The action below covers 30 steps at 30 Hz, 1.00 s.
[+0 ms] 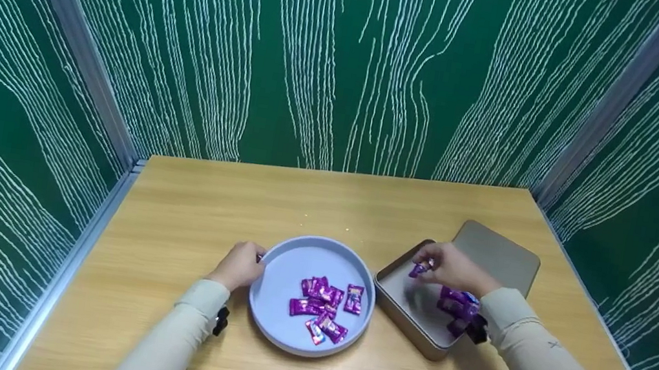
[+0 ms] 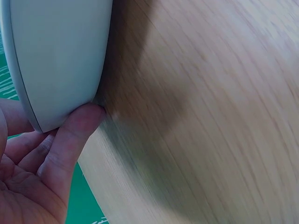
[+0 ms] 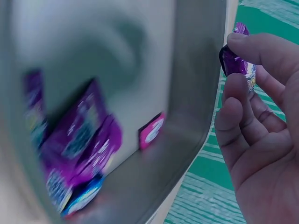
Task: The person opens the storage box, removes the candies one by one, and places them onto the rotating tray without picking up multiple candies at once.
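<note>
A round, pale blue-grey shallow dish (image 1: pixel 279 282) stands on the table with several purple wrapped candies (image 1: pixel 306 307) in it. At its left side, my left hand (image 1: pixel 240 265) pinches the rim; in the left wrist view the thumb (image 2: pixel 84 122) lies against the dish's outer wall. My right hand (image 1: pixel 453 269) is over a rectangular metal tin (image 1: pixel 403 322), pinching a purple wrapped candy (image 3: pixel 235 60) between thumb and fingertips. More candies (image 3: pixel 79 140) lie in the tin, partly hidden by the right wrist in the head view.
The tin's lid (image 1: pixel 502 256) lies behind the tin, to its right. The wooden table (image 1: pixel 216 201) is bordered by green panels (image 1: pixel 345 83) with white wavy lines. Tin and dish stand side by side, close together.
</note>
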Tool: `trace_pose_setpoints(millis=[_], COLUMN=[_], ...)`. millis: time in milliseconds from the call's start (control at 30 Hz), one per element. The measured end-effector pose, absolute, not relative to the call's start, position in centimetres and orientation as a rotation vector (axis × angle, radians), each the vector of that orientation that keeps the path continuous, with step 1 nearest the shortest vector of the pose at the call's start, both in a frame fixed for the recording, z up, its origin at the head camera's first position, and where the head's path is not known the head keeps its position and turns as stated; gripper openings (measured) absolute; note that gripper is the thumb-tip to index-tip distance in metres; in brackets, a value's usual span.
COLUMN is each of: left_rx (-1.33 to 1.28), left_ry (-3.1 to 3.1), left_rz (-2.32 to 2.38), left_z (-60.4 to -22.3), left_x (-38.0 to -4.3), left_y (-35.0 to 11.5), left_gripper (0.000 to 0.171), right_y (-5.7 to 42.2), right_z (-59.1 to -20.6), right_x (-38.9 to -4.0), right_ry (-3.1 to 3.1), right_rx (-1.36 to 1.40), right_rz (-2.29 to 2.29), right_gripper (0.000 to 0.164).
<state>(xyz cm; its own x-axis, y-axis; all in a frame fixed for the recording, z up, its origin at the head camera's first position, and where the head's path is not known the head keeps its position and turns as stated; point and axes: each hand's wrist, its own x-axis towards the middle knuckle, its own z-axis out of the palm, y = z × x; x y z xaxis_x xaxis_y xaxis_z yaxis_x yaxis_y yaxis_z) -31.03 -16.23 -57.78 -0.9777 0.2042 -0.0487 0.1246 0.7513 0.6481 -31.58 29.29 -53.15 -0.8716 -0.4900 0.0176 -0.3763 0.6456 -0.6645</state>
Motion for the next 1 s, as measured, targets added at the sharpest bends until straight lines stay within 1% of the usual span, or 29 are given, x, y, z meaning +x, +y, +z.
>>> trace_pose_setpoints(millis=[233,433,600,667,833,1000], left_rx=[0.271,0.255,0.265,0.296,0.313,0.253], left_ry=[2.812,2.805,2.802,2.826,2.855,2.806], left_rz=[1.069,1.069,1.069,1.055,1.045,1.066], left_z=[-57.9,-57.9,-57.7,-57.6,-57.4,-57.4], left_x=[-31.1,-31.2,-31.2,-31.2,-31.0,-30.7], left_y=[-16.2,-16.2,-16.1,-16.1,-16.1,-16.0], left_gripper=[0.031,0.030,0.029,0.026,0.022,0.026], right_y=[25.9,22.6,20.0,19.1,17.1,15.7], right_z=[-52.5,-52.4,-52.3,-52.3,-52.9,-53.7], right_x=[-31.4,-31.1,-31.0,-30.9,-30.6,-30.2], right_ry=[2.669,2.624,2.606,2.605,2.589,2.549], right_rx=[-0.725,-0.804,-0.848,-0.863,-0.913,-0.929], right_rz=[-1.090,-1.098,-1.038,-1.025,-0.997,-0.966], right_gripper=[0.027,0.026,0.025,0.025,0.028,0.029])
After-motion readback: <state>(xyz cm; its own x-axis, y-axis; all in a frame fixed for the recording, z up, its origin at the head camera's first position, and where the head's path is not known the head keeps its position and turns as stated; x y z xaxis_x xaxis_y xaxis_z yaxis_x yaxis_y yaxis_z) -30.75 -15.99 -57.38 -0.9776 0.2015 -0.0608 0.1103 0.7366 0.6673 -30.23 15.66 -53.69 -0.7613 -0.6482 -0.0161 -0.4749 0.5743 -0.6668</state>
